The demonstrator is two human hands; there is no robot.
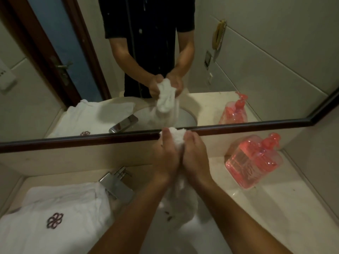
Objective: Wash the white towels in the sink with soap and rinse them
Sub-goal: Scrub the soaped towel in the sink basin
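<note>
A wet white towel [177,136] is bunched between both my hands, raised above the sink [198,233]. My left hand [167,154] grips its left side and my right hand [195,154] grips its right side, palms close together. The towel's lower part hangs down between my wrists toward the basin. A second white towel [55,208] with a dark flower emblem lies folded on the counter at the left. A pink soap dispenser bottle [254,162] stands on the counter at the right.
A chrome faucet [117,184] sits behind the sink, left of my arms. A wide mirror [165,61] with a dark frame runs along the wall and reflects me, the towels and the bottle. The beige counter [275,217] extends to the right.
</note>
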